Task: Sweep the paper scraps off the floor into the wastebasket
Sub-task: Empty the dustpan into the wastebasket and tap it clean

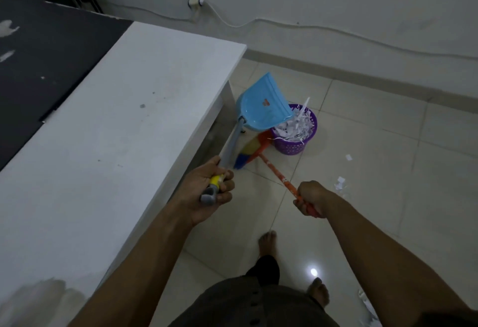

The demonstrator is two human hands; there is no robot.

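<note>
The left hand (209,187) is curling its fingers tight round the yellow-and-grey grip at the end of a long grey handle (232,143), which is running up and away from those fingers to a light-blue plastic dustpan (263,104). The pan is tilting with its open lip over the rim of a round purple perforated plastic wastebasket (294,145), well beyond the fingertips of both hands. The right hand (310,197) is closing its fingers round the orange patterned stick of a broom (274,170), and from that grip the stick is slanting forward and leftward to the yellow, blue and orange bristle head (248,149), which is sitting low just beside the wastebasket's base and beneath the pan. Shredded white paper scraps (294,124) are heaping inside the basket (one long strip is sticking up above the rim), while a few loose white scraps (340,183) are lying on the pale tiled floor (388,223) near the right hand's knuckles, to their right. A white tabletop (116,119) is lying to the left of the left hand's fingers
</note>
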